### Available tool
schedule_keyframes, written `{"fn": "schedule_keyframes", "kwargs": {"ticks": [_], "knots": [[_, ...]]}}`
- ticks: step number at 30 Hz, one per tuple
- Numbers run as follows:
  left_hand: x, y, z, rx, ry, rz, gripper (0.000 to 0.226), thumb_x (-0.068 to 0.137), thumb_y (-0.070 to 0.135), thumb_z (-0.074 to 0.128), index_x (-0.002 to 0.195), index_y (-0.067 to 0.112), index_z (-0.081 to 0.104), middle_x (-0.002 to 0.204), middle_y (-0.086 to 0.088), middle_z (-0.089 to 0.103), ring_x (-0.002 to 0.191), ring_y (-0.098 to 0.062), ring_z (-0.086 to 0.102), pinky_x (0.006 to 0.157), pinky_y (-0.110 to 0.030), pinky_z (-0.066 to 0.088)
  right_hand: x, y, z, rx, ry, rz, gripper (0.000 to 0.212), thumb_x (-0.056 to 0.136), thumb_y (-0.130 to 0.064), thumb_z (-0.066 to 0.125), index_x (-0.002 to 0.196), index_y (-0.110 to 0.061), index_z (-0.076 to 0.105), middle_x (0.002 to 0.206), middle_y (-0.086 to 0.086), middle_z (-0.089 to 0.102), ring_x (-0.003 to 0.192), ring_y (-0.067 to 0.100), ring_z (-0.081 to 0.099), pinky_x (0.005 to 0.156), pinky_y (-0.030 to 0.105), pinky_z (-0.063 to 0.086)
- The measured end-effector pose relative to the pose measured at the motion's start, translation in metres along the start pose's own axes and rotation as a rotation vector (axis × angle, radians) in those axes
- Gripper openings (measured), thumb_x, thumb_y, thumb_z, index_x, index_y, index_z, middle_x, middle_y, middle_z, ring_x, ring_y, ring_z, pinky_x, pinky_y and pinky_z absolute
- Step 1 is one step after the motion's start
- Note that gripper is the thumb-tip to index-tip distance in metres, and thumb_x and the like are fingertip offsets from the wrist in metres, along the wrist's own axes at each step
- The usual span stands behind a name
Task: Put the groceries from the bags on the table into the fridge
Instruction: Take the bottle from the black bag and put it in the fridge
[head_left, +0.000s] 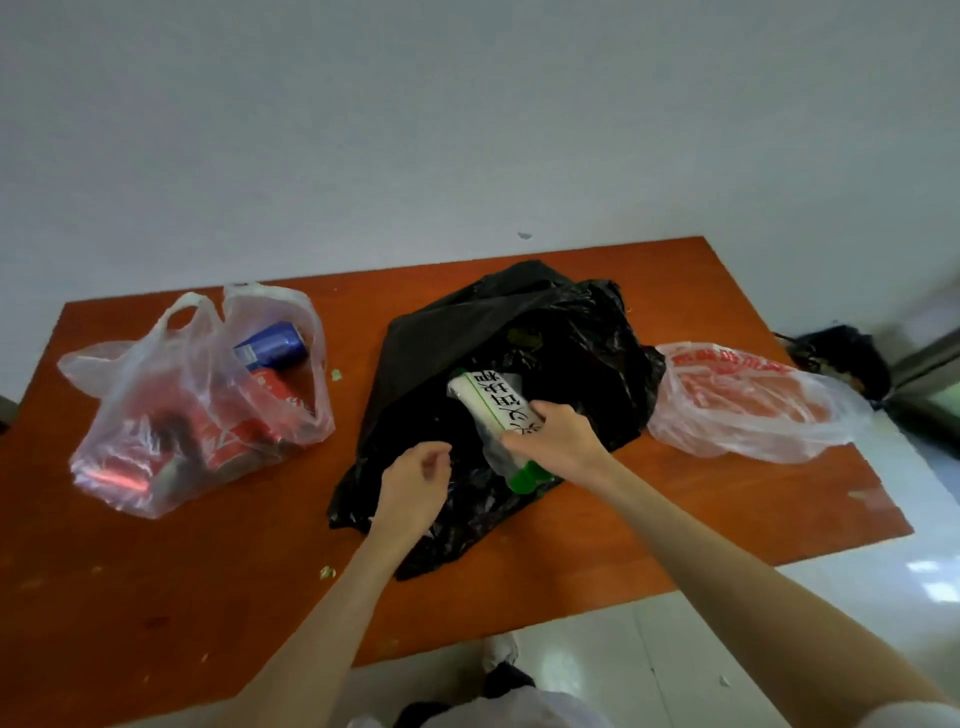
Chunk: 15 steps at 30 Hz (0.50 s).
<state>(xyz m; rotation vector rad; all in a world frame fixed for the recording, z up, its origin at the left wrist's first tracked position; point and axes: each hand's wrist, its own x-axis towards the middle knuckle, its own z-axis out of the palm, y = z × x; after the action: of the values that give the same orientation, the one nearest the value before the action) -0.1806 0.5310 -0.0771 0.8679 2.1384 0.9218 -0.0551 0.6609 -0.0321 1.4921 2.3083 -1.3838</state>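
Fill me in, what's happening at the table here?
A person is unpacking the black plastic bag on the orange table. The right hand grips a white packet with a green end, partly out of the bag. The left hand rests on the bag's near edge. The clear bag of cans sits untouched.

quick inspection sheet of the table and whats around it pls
surface: orange-brown table, small pale scraps scattered on it
job's things: black bag in the middle; clear bag to the left with a blue can and red cans; flat red-printed bag to the right; white packet with green ends, partly out of the black bag
clutter: dark bundle on the floor beyond the table's right end
hands: right hand grips the packet; left hand at the black bag, fingers loosely curled
cables: nothing seen
surroundings: plain white wall, pale tiled floor; no fridge in view
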Motion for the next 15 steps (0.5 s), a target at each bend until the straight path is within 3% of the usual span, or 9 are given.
{"fn": "schedule_keyframes", "kwargs": {"ticks": [2,4,8,12,15], "knots": [[-0.001,0.009,0.0,-0.192,-0.075,-0.085,0.023,0.096,0.03,0.046,0.113,0.024,0.06,0.111,0.003,0.064,0.098,-0.007,0.059,0.089,-0.026,0.048,-0.023,0.01,0.0,0.001,0.059,-0.002,0.065,0.083,-0.039,0.063,0.135,-0.006,0.043,0.085,0.002,0.061,0.06,0.012,0.053,0.05,0.025,0.04],[-0.008,0.021,0.004,-0.324,-0.208,-0.173,0.033,0.095,0.038,0.048,0.12,0.018,0.057,0.105,0.003,0.064,0.094,-0.009,0.061,0.082,-0.025,0.051,-0.048,0.019,0.002,0.008,0.13,0.024,0.067,0.082,-0.038,0.063,0.137,-0.007,0.04,0.09,0.001,0.064,0.063,0.012,0.057,0.052,0.026,0.045],[-0.026,0.045,0.016,-0.503,-0.498,-0.287,0.045,0.09,0.043,0.054,0.125,0.014,0.053,0.11,-0.004,0.065,0.098,-0.016,0.061,0.084,-0.029,0.05,-0.104,0.026,0.011,0.04,0.321,0.036,0.055,0.082,-0.029,0.065,0.129,-0.007,0.046,0.09,-0.006,0.05,0.091,0.019,0.057,0.073,0.036,0.054],[-0.049,0.064,0.04,-0.648,-0.626,-0.257,0.033,0.087,0.025,0.062,0.117,0.011,0.059,0.107,-0.006,0.068,0.101,-0.019,0.063,0.079,-0.03,0.052,-0.153,0.045,0.029,0.018,0.45,0.069,0.075,0.08,-0.038,0.065,0.144,-0.024,0.03,0.108,-0.002,0.043,0.099,0.014,0.046,0.083,0.03,0.051],[-0.072,0.079,0.06,-0.601,-0.667,-0.211,0.029,0.085,0.015,0.064,0.113,0.009,0.062,0.106,-0.007,0.069,0.1,-0.021,0.064,0.078,-0.031,0.052,-0.188,0.063,0.031,0.061,0.562,0.109,0.078,0.081,-0.041,0.066,0.146,-0.026,0.026,0.122,-0.003,0.045,0.106,0.012,0.047,0.087,0.026,0.05]]}}
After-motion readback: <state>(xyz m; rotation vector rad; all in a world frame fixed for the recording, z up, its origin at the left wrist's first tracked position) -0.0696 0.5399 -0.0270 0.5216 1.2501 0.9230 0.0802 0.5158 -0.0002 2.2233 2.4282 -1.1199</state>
